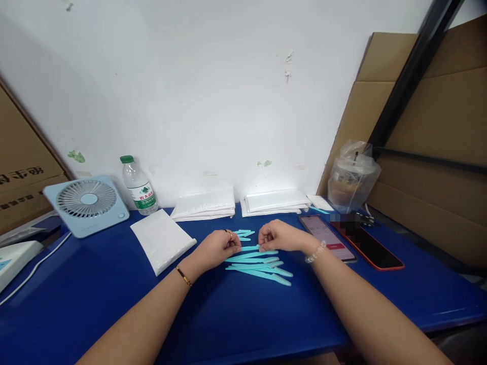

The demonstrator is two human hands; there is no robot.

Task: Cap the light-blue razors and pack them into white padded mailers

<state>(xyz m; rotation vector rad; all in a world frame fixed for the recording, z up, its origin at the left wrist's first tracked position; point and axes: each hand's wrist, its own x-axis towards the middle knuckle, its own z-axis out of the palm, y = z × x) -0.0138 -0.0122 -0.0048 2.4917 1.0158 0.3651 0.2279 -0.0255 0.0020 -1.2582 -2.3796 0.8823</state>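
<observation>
A thin teal eyebrow razor (250,248) is stretched between my hands just above the blue table. My left hand (218,247) pinches its left end between thumb and fingers. At its other end my right hand (277,236) is closed, thumb and fingertips together on it. Several more teal razors (266,274) lie fanned out in front of my hands, handles to the right. Behind my fingers are other teal razors (245,234), partly hidden by my hands.
White packets (205,204) and more white packets (276,201) stand along the wall; another white packet (162,241) lies left. Further left are a fan (89,203) and water bottle (139,187). Two phones (329,238) and a bagged drink cup (348,182) sit right.
</observation>
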